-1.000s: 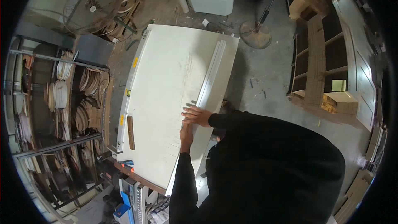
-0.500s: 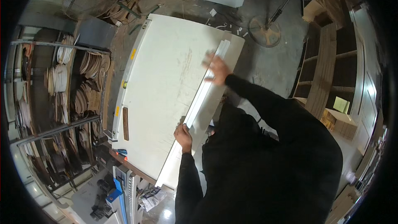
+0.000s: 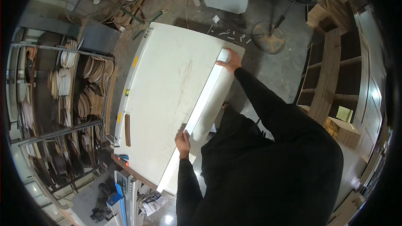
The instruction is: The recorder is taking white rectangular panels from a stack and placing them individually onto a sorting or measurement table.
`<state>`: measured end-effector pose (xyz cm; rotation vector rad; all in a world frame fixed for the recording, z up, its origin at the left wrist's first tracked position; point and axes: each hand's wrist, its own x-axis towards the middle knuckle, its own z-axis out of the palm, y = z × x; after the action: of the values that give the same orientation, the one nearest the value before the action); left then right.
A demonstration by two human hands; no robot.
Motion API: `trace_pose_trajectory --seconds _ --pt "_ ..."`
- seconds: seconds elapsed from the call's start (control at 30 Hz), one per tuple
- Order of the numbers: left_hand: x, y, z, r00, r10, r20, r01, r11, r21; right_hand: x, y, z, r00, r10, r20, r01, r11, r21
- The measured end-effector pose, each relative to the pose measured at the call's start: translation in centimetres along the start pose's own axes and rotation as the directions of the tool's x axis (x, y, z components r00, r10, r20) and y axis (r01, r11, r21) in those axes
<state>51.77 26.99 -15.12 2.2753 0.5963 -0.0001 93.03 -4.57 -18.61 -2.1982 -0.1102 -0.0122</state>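
Note:
Long white strips (image 3: 205, 96), lying together as one narrow bundle, run diagonally over the white tabletop (image 3: 163, 79) close to its right edge. At the bundle's far end my right hand (image 3: 231, 62) is closed around it, thumb on the left side and fingers over the end. Further down, my left hand (image 3: 182, 143) holds the bundle's left side with bent fingers; part of its grip is hidden. The near end of the bundle reaches the table's lower edge.
A spirit level (image 3: 127, 92) lies along the table's left edge, beside a short brown strip (image 3: 127, 130). Racks of coiled edging (image 3: 63, 83) stand at the left. Beyond the table are small white scraps (image 3: 230, 37) and a pedestal fan's base (image 3: 268, 37). Brown shelving (image 3: 322, 75) lies at the right.
My right hand has gone from open and blurred over the strips to gripping their far end. The strip ends, stepped before, now look more even. My left hand stays about where it was.

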Motion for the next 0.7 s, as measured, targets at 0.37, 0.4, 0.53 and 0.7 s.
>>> trace_pose_trajectory --seconds 0.37,0.4,0.53,0.7 --pt "-0.2 4.2 -0.2 0.979 0.195 0.052 -0.201 0.935 0.292 0.3 0.3 -0.2 1.0 -0.018 0.0 0.018 1.0 -0.009" --pt "-0.4 4.1 0.0 0.98 0.197 0.031 -0.196 0.931 0.306 0.3 0.1 -0.3 1.0 -0.018 0.008 0.018 1.0 -0.013" --pt "-0.9 2.8 1.0 0.987 0.157 -0.02 -0.143 0.939 0.311 0.3 -0.6 -1.2 0.993 -0.086 0.076 0.096 0.987 -0.132" --pt "-0.7 3.6 1.0 0.999 0.052 -0.011 -0.043 0.911 0.411 -3.7 -5.5 0.8 0.907 -0.413 0.085 0.399 0.776 -0.488"
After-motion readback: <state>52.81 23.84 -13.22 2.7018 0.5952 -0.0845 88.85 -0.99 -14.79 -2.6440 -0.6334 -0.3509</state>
